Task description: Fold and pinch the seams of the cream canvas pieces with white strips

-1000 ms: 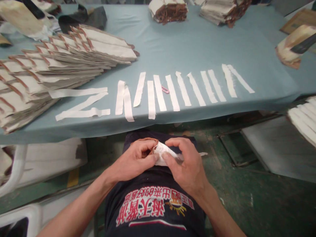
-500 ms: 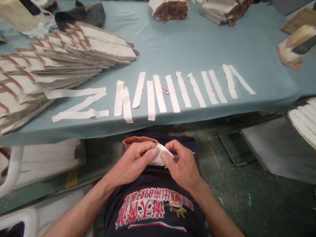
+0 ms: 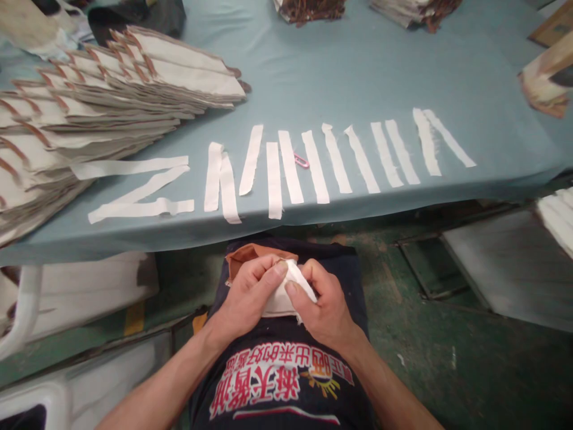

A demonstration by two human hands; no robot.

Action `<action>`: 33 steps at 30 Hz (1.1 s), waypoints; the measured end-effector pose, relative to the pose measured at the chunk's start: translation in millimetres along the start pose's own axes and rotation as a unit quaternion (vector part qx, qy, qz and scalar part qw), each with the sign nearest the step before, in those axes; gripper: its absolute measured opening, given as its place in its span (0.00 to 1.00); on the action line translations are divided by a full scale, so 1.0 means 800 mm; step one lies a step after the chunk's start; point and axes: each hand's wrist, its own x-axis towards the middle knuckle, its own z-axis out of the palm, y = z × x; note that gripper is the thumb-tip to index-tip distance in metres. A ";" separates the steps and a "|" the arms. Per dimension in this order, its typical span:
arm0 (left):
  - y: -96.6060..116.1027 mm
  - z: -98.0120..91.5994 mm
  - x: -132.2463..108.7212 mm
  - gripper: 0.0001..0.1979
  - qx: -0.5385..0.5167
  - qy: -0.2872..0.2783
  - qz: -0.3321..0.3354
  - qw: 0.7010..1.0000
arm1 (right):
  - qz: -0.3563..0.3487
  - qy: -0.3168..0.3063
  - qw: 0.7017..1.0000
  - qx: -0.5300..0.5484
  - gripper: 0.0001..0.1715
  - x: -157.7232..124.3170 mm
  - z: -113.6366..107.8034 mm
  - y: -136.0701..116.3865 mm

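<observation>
Over my lap, a white cloth piece [image 3: 278,303] with a brown part [image 3: 253,255] is held between both hands. My left hand [image 3: 255,292] is closed, thumb pressing on its upper edge near where brown meets white. Close beside it, my right hand [image 3: 326,300] pinches the white cloth's right side, with the thumb on top and the fingers curled behind. A loose thread or frayed bit hangs under the right thumb. The fingertips beneath the cloth are hidden.
White fabric strips [image 3: 316,167] lie in a row along the front of the blue-covered table [image 3: 380,71]. Among them is a pink clip-like object [image 3: 301,160]. Overlapping white cloth pieces with brown edges [image 3: 188,77] pile up at left. Bundles [image 3: 308,9] sit at the back.
The white cloth shows wider between my hands, and my right thumb has shifted slightly left and down. More of the brown part shows. The view has tilted slightly.
</observation>
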 end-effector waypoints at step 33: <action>0.034 -0.008 -0.023 0.27 0.117 -0.178 0.115 0.970 | 0.261 -0.277 0.864 0.329 0.40 0.017 -0.026 -0.007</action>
